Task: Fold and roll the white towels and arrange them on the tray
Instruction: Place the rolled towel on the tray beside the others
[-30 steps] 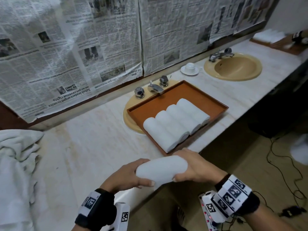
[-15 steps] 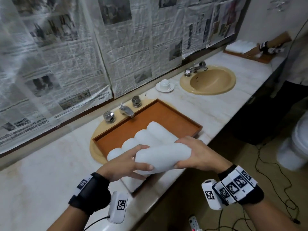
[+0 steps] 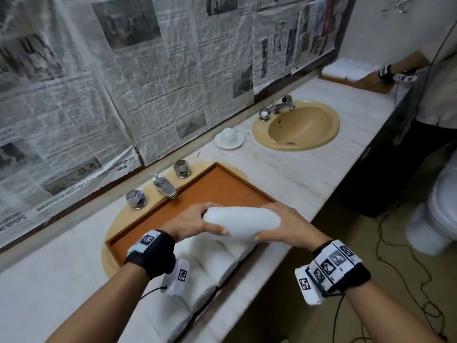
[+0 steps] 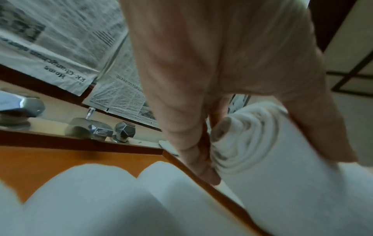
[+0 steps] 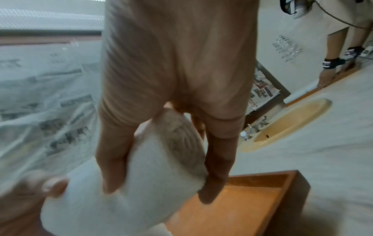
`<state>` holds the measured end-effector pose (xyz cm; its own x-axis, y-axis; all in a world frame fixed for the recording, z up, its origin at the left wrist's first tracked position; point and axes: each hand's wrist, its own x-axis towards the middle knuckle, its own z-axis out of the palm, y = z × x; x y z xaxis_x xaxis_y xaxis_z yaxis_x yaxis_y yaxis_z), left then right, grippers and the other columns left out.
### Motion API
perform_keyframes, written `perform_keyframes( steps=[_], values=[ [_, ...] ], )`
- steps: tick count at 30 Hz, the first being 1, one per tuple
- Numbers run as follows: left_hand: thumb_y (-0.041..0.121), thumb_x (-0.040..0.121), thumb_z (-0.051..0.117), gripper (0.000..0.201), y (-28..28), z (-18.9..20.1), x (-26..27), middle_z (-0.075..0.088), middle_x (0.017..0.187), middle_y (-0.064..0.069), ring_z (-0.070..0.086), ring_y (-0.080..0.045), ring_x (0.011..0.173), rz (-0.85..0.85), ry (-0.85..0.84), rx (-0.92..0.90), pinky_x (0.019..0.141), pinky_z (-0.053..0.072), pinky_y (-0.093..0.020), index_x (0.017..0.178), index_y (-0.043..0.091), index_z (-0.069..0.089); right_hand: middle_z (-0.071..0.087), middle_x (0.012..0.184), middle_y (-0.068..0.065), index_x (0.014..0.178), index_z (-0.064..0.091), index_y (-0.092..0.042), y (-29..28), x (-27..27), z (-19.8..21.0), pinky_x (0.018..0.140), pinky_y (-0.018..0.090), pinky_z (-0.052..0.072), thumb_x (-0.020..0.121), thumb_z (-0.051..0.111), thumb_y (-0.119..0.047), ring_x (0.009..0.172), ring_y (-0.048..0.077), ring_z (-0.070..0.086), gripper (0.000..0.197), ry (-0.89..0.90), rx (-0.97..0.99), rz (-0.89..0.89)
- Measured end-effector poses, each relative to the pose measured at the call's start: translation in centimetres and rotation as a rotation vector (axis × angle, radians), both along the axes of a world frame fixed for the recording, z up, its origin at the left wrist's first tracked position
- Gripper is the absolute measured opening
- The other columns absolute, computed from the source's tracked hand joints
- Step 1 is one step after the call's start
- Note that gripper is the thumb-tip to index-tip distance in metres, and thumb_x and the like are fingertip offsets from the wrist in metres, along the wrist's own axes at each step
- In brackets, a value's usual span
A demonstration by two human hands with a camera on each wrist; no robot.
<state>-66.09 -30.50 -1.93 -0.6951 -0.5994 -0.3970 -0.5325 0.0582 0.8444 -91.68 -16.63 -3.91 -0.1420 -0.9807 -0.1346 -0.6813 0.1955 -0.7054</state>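
Now, held towel: a rolled white towel [image 3: 241, 222] lies crosswise in the air, gripped at both ends, above the rolled towels on the tray
Left hand: the left hand [image 3: 195, 222] has the roll's left end, thumb along the near side, fingers [image 4: 193, 153] curled over the far side and pressed together against the spiral end
Right hand: the right hand [image 3: 288, 227] wraps the right end, thumb underneath on the near side, fingers [image 5: 218, 167] pointing down the far side, close together
Arms: both forearms reach forward from the near edge, wrists level, palms facing each other across the roll
Rolled towels on the tray: a row of rolled towels [image 3: 217, 266] side by side at the near end
Tray: the brown tray [image 3: 222, 186] sits over the near sink [image 3: 116, 233] on the counter [image 3: 284, 174], its far half bare
Far right: a second sink [image 3: 296, 126] and another person's hand [image 3: 366, 82] at another tray [image 3: 356, 84]
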Motion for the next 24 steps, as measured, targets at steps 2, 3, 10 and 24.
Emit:
perform_keyframes(
  steps=[2,3,10,24],
  values=[
    [0.038,0.060,0.093,0.065,-2.1,-0.6,-1.4,0.070,0.114,0.005,0.064,-0.015,0.108,-0.017,-0.033,-0.029,0.102,0.049,-0.038,0.118,0.031,0.066,0.056,0.118,-0.008,0.121,0.058,-0.037,-1.3,-0.5,-1.0,0.098,0.035,0.046,0.057,0.088,-0.054,0.112,0.011,0.054,0.073,-0.013,0.011,-0.045],
    [0.036,0.060,0.093,0.063,-3.1,-1.0,-2.2,0.070,0.113,0.005,0.064,-0.015,0.108,-0.027,-0.048,-0.042,0.102,0.049,-0.039,0.117,0.031,0.067,0.056,0.119,-0.008,0.124,0.058,-0.035,-1.9,-0.8,-1.5,0.098,0.034,0.046,0.059,0.089,-0.052,0.112,0.012,0.053,0.074,-0.019,0.015,-0.070],
    [0.024,0.068,0.090,0.050,-7.9,-3.3,-6.4,0.070,0.110,0.004,0.065,-0.015,0.102,-0.131,-0.130,-0.071,0.091,0.054,-0.031,0.112,0.030,0.066,0.053,0.120,-0.004,0.125,0.057,-0.030,-4.0,-1.0,-5.0,0.091,0.031,0.042,0.062,0.086,-0.050,0.113,0.014,0.049,0.072,-0.041,0.056,-0.218],
    [0.027,0.067,0.082,0.073,-11.1,-5.9,-7.6,0.061,0.126,0.004,0.059,-0.016,0.111,-0.183,-0.306,-0.143,0.105,0.046,-0.039,0.132,0.041,0.052,0.047,0.135,0.001,0.133,0.047,-0.016,-5.7,2.9,-6.8,0.096,0.038,0.045,0.075,0.066,-0.067,0.119,0.023,0.051,0.080,0.233,0.159,-0.292]
  ],
)
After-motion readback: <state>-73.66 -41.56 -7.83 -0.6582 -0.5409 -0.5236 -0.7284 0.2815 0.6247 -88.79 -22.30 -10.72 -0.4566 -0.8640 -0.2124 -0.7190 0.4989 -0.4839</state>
